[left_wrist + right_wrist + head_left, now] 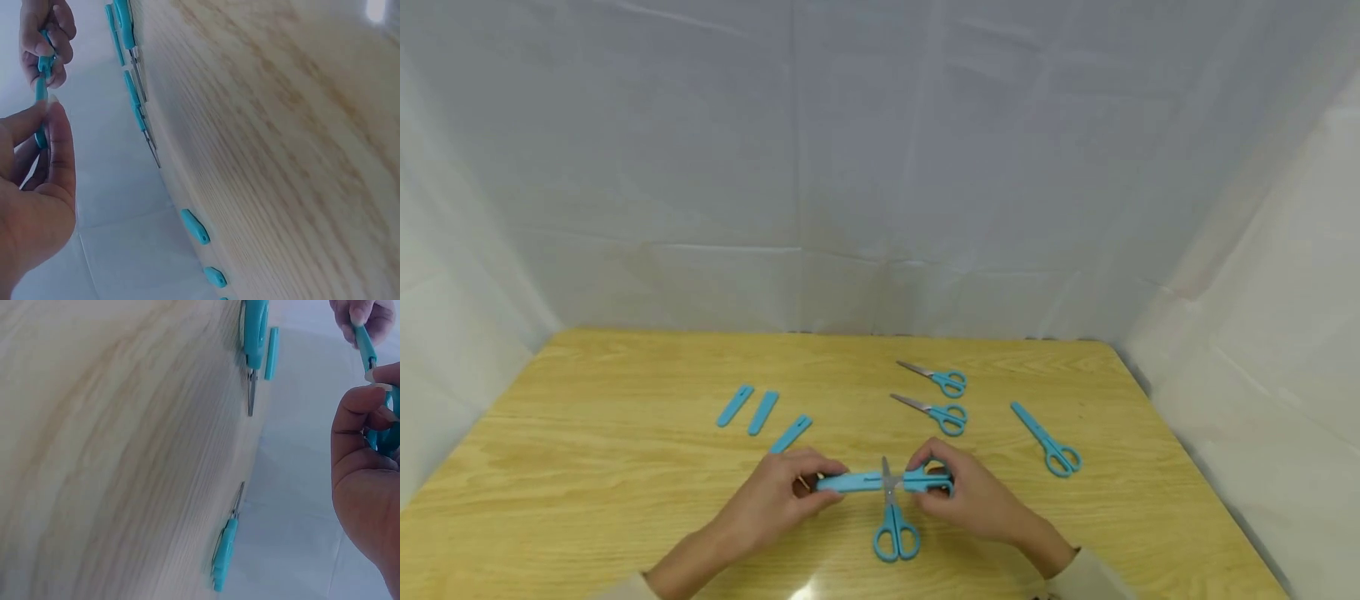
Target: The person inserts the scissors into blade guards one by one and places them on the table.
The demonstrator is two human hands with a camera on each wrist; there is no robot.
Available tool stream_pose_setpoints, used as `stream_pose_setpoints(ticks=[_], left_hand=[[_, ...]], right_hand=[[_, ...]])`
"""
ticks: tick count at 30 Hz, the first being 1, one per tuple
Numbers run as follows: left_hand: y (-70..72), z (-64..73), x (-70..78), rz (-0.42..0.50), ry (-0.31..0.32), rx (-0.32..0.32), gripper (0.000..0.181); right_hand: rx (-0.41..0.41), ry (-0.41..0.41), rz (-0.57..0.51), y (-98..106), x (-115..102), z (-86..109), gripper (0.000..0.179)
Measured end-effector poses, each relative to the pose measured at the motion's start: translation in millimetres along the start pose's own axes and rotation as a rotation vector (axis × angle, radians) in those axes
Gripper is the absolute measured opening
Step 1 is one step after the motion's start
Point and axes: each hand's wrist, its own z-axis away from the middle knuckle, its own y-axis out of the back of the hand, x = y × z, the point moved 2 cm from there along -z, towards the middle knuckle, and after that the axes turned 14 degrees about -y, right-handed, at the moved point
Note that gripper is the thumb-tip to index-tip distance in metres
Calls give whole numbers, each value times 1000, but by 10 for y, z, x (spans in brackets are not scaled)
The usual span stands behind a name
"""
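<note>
My left hand [778,492] pinches the outer end of a light-blue scissors sheath [857,482] between thumb and fingers. My right hand [966,492] grips a pair of scissors by its blue handles [917,481], in line with the sheath. Its blades point left into the sheath mouth, with a short bit of metal [372,362] showing in the right wrist view. Both hands are raised over the table. Another pair of scissors [895,533] lies between them, tip away from me, its blades overlapping the gap in the head view.
Three loose blue sheaths [763,413] lie at the back left of the wooden table [625,467]. Two bare scissors [950,418] lie at the back, right of centre, tips leftward. Farther right is a sheathed pair [1045,440]. White sheeting [865,167] encloses the back and sides.
</note>
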Motion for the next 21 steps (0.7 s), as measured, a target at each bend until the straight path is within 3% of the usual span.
stream_pose_setpoints(ticks=[11, 21], left_hand=[[-8, 21, 18, 91, 44, 15, 21], [-12, 30, 98, -9, -68, -35, 19]], right_hand=[[-24, 1, -39, -52, -44, 1, 19], [-19, 71, 13, -83, -119, 18, 22]])
